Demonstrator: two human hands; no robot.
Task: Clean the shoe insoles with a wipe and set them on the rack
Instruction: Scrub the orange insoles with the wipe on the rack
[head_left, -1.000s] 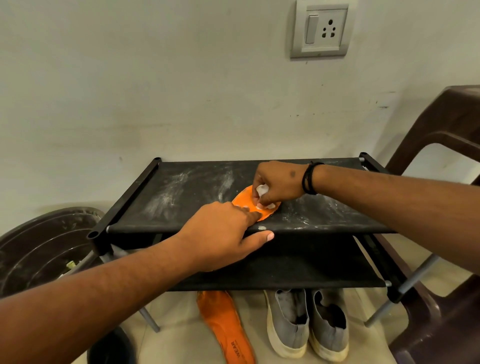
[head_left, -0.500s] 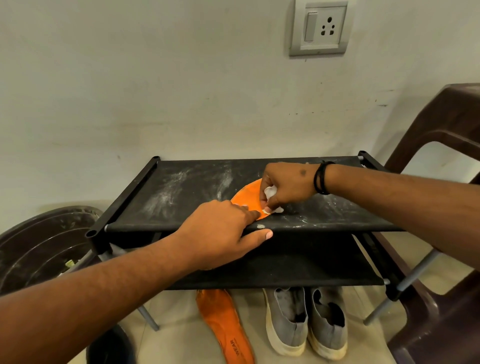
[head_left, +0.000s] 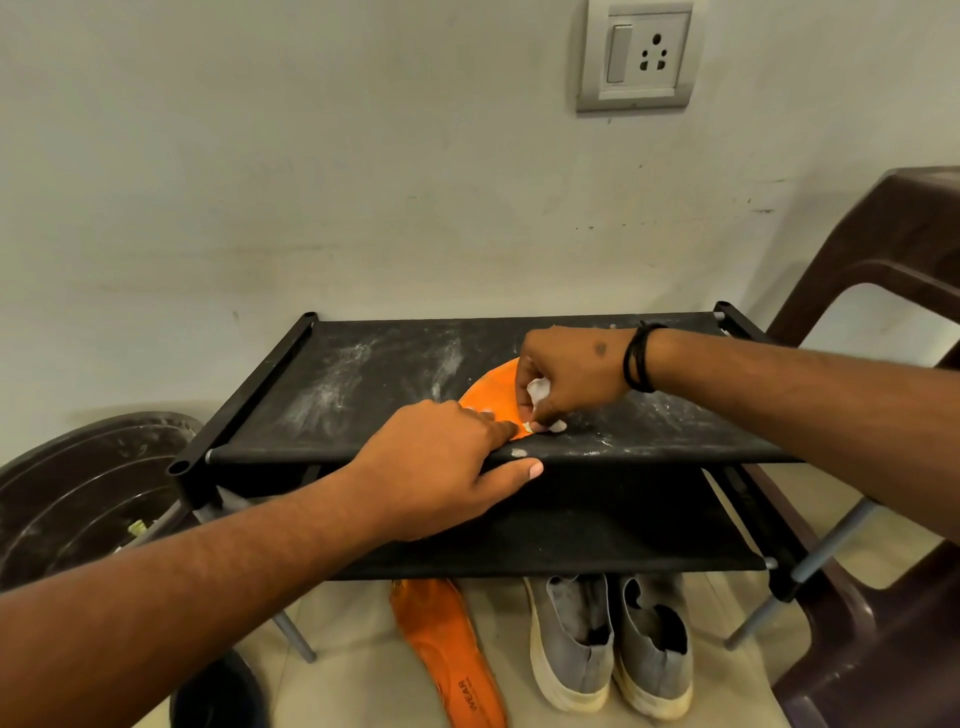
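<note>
An orange insole (head_left: 491, 395) lies on the dusty top shelf of the black shoe rack (head_left: 353, 384). My left hand (head_left: 441, 467) presses its near end with straight fingers, thumb along the shelf's front edge. My right hand (head_left: 566, 379) pinches a crumpled white wipe (head_left: 540, 400) and rubs it on the insole's right edge. Most of the insole is hidden under my hands. A second orange insole (head_left: 447, 649) lies on the floor beneath the rack.
A pair of grey slip-on shoes (head_left: 613, 639) stands on the floor under the rack. A dark round tub (head_left: 78, 493) sits at the left, a brown plastic chair (head_left: 883, 322) at the right. A wall socket (head_left: 639, 54) is above.
My right hand has slid the wipe to the right and a little nearer along the insole, uncovering more orange. My left hand has stayed pressing in place.
</note>
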